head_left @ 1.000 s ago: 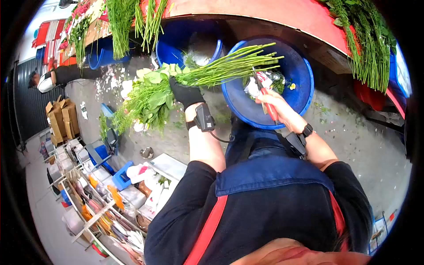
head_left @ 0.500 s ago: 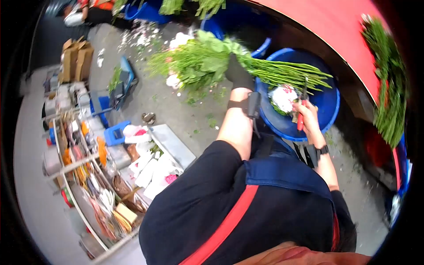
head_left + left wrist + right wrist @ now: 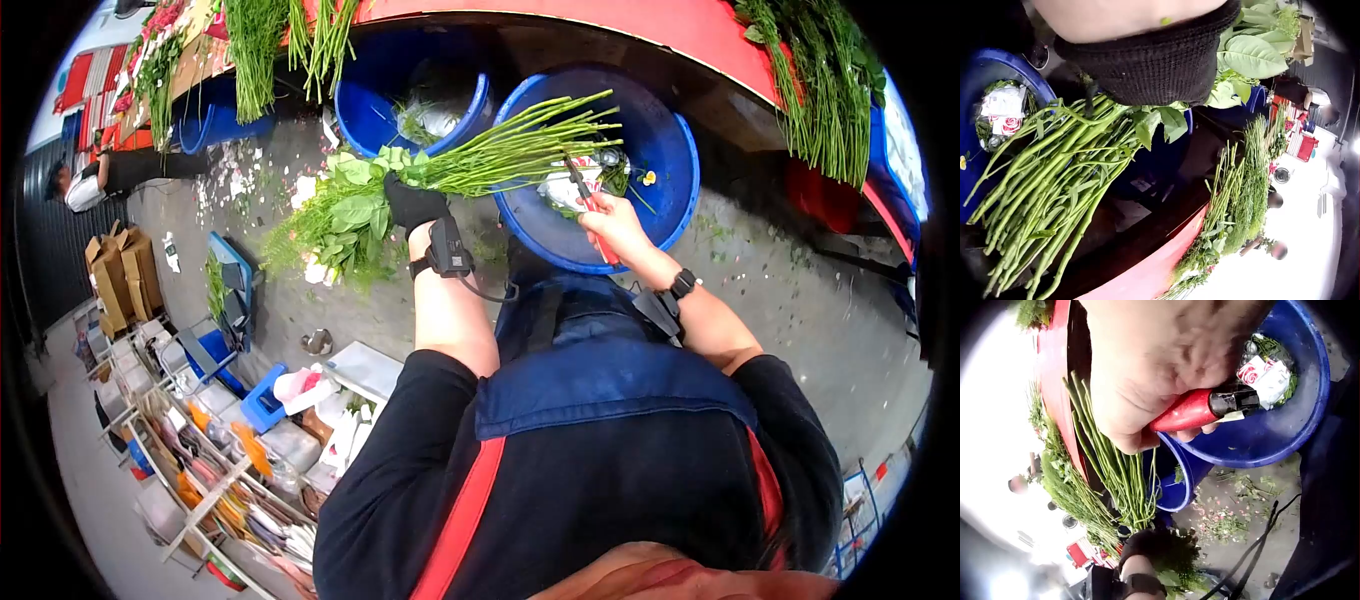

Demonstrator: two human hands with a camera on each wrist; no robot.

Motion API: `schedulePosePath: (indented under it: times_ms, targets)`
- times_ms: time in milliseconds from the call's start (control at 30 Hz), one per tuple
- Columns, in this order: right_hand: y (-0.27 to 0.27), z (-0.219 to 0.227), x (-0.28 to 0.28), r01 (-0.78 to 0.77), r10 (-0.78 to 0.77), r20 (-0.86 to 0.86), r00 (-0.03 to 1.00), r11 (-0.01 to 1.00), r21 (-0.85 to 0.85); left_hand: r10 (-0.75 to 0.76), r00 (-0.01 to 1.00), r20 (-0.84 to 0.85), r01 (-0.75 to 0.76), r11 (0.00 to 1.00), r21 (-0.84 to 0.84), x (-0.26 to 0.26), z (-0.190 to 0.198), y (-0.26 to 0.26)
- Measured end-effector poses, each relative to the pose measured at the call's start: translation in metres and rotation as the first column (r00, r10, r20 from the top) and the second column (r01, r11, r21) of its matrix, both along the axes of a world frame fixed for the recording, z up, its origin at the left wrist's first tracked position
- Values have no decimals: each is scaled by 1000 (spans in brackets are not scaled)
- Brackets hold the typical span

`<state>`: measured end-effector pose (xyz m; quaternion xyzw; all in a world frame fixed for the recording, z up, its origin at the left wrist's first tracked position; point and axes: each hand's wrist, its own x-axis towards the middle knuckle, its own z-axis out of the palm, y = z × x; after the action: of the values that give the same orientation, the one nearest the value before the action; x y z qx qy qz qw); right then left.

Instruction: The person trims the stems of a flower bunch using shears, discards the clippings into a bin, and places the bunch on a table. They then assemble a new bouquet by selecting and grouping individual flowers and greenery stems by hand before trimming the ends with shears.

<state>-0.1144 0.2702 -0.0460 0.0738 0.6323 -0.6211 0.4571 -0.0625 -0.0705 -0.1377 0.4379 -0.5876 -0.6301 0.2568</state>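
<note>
Gripping the bunch (image 3: 455, 170) just left of the bin (image 3: 676, 150), curling the gloved left hand (image 3: 412, 203) round its stems (image 3: 540, 140), hiding the fingertips. Stretching the stems over the bin. Wrapping the right hand's (image 3: 615, 226) fingers round shears (image 3: 1188, 411) above the bin, holding the blades (image 3: 575, 176) near the stems, showing their gap too unclearly to tell.

Black sleeves (image 3: 400, 440), navy apron (image 3: 610, 392), red straps (image 3: 457, 530)

Floral workshop: stem bundles (image 3: 500, 155), petal-strewn floor (image 3: 375, 312)
</note>
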Motion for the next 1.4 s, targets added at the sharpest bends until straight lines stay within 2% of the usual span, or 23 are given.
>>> schedulePosePath:
  times_ms: [67, 133, 167, 233, 300, 333, 367, 400, 433, 467, 500, 533, 633, 700, 833, 933, 1033, 1067, 1167, 1233, 1267, 1367, 1400]
  targets:
    - [13, -7, 5, -67, 63, -40, 997, 994, -87, 88, 973, -215, -23, 958, 286, -5, 11, 1]
    - [23, -8, 5, -180, 178, -41, 983, 981, -67, 192, 923, -335, 38, 818, 574, -8, 32, 1]
    - [22, -3, 6, -152, 152, -6, 988, 985, -77, 258, 891, -374, 84, 715, 694, -7, 36, 2]
    - [14, 9, 2, -95, 101, 58, 993, 991, -96, 105, 954, -281, 43, 880, 473, -5, 25, 1]
    - [5, 1, -7, -75, 92, 87, 992, 980, -185, 135, 918, -372, 102, 827, 552, 0, 7, -11]
    - [-3, 0, -13, -72, 86, 58, 995, 974, -213, -128, 991, -31, 130, 991, 45, 7, -6, -10]
    - [-10, 0, -18, -69, 79, 29, 996, 968, -241, -208, 977, 57, 212, 974, -78, 8, -2, -3]
    - [-15, 3, -24, -64, 72, 24, 997, 968, -242, -109, 988, -109, 128, 973, 190, 7, 3, -1]
    - [-16, -3, -28, -90, 85, -29, 996, 974, -210, -44, 980, -194, 108, 936, 334, 4, 8, 0]
    - [-16, -15, -29, -114, 101, -81, 992, 978, -176, 42, 965, -259, 89, 877, 472, 2, 12, 1]
    - [-15, -28, -29, -139, 121, -130, 984, 980, -140, 53, 960, -276, 93, 866, 492, 3, 7, -1]
    - [-16, -39, -28, -170, 155, -209, 966, 984, -57, 23, 963, -270, 108, 880, 462, 5, 1, -3]
    - [-16, -42, -18, -64, 49, -144, 988, 993, -103, -141, 974, -179, 188, 942, 278, 15, -16, -12]
    - [-16, -33, -14, -77, 69, -114, 991, 995, -59, -250, 966, -66, 257, 956, 142, 24, -20, -18]
    - [-16, -30, -12, -75, 73, -82, 994, 997, -21, -318, 948, -5, 318, 948, 35, 25, -27, -27]
    - [-8, -19, -9, -128, 138, -92, 986, 986, 108, -293, 956, -28, 294, 953, 68, 23, -31, -27]
    - [-7, -32, -5, -76, 67, -219, 973, 997, -32, -237, 970, -55, 242, 965, 103, 22, -26, -24]
    - [-1, -32, -10, -244, 259, -282, 924, 966, 88, -218, 974, -56, 223, 969, 104, 22, -24, -21]
    - [-19, -15, -19, -90, 57, -426, 903, 994, -59, -148, 989, 20, 148, 989, 19, 18, -14, -7]
    - [-26, -8, -36, -157, 138, -313, 940, 987, -38, -76, 991, 112, 83, 995, -61, 12, 3, 8]
    - [-27, -5, -41, -150, 133, -222, 966, 987, -62, -54, 995, 88, 57, 998, -40, 10, 9, 13]
    - [-30, 11, -53, -143, 134, -84, 987, 983, -115, 80, 919, -386, 80, 920, 384, 8, 9, 11]
    - [-30, 12, -55, -145, 138, -62, 989, 981, -129, 61, 919, -389, 90, 929, 359, 8, 3, 7]
